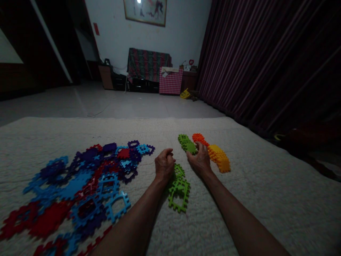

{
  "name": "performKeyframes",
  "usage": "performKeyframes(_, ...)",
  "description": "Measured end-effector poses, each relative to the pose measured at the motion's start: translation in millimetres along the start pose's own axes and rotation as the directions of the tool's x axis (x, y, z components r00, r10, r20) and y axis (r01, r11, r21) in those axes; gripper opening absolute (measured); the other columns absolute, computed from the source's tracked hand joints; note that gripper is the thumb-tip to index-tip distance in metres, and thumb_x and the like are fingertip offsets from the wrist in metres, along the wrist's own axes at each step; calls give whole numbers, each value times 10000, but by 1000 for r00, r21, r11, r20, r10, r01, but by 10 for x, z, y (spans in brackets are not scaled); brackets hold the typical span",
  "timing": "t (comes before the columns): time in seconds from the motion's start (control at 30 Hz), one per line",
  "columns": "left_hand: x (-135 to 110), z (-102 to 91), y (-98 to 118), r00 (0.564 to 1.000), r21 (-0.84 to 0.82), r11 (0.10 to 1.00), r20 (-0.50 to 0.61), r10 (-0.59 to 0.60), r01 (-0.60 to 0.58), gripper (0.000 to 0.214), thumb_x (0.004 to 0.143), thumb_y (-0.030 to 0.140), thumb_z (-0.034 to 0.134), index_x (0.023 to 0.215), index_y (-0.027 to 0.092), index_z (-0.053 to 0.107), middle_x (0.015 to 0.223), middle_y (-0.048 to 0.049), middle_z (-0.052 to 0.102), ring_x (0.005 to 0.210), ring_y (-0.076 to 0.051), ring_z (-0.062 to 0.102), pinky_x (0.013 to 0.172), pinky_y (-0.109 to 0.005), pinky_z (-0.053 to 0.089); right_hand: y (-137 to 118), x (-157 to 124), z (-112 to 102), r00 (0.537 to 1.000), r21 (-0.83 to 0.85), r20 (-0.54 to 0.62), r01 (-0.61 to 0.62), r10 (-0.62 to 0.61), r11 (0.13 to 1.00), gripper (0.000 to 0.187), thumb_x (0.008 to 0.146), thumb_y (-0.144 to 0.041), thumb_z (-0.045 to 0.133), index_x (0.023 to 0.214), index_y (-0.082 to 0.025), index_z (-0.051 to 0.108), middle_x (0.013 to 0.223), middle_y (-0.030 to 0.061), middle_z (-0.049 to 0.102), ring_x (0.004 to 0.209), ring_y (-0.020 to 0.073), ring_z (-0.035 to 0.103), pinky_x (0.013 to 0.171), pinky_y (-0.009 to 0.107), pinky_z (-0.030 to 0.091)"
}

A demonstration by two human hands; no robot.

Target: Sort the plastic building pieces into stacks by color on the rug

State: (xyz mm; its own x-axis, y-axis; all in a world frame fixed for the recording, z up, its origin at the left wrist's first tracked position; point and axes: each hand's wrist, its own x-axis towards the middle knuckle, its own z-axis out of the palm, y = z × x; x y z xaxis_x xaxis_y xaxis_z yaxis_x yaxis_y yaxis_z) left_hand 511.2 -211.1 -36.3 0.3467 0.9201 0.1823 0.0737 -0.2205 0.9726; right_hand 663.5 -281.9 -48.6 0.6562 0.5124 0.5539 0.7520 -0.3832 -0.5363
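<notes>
My right hand (200,159) has its thumb and fingers around the near end of a row of overlapping green interlocking toy pieces (183,139). My left hand (164,164) is closed, its fingers curled in, beside a second group of loose green pieces (179,188). What it holds, if anything, is hidden. Just right of my right hand lies a row of yellow pieces (218,156), and orange pieces (198,138) lie beyond its fingers.
A wide heap of blue, red and purple interlocking pieces (77,185) spreads over the left of the quilted cover (165,128). Past its far edge is the tiled floor (144,103), with a red-checked box (170,82) by the wall. A dark curtain (255,64) hangs on the right.
</notes>
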Motion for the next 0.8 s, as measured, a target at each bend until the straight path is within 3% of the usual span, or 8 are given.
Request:
performKeyframes(0.23,3,-8,-3,1000,-1,1000,3,9,-9,370,769,108,455,1031,136,715,804,-41,730,625,-133,688,681,-247,535,-7,-10,30,1000,-9,-19,2,-2,1000,583,740,-351,637,1267,-125,532,1160,175,583,1069,313,551,923,462,483)
performKeyframes(0.4,13,-10,-8,1000,-60,998,-20,-14,13,362,739,121,465,992,145,722,782,-34,711,599,-134,680,626,-241,528,-71,-30,-21,997,2,-75,-1,1,1000,543,763,-342,621,1253,-119,552,1184,187,566,1106,319,538,936,463,473)
performKeyframes(0.47,23,-6,-27,999,-111,993,-29,-44,40,364,724,126,467,991,145,715,774,-32,696,593,-137,675,585,-237,520,-93,-28,-75,994,59,-89,62,-56,996,433,792,-304,577,1187,-127,592,1131,169,595,1056,289,565,918,430,480)
performKeyframes(0.53,31,0,-52,996,-191,979,-39,-84,75,375,714,136,465,1007,143,698,783,-35,679,608,-142,672,540,-231,512,-114,-25,-151,984,146,-11,175,-175,974,294,811,-253,534,1063,-148,643,998,121,641,925,238,603,850,371,495)
performKeyframes(0.6,37,4,-70,990,-284,954,-61,-123,101,382,706,152,466,1023,147,679,819,-38,663,639,-147,672,511,-227,511,-144,-25,-246,938,245,172,254,-300,936,202,819,-228,523,935,-165,676,834,67,654,759,186,601,737,313,488)
performKeyframes(0.7,39,6,-73,980,-375,920,-110,-163,111,377,699,164,470,1022,156,664,865,-39,643,662,-142,667,496,-221,512,-228,-36,-391,796,325,460,263,-394,909,172,820,-239,563,880,-163,705,747,34,656,648,144,566,640,271,440)
performKeyframes(0.8,39,5,-55,976,-389,914,-125,-179,118,364,700,158,466,1008,154,661,856,-39,631,646,-131,655,484,-206,499,-339,-57,-485,696,302,594,272,-403,914,172,801,-240,611,907,-166,724,801,39,666,691,138,570,659,261,421)
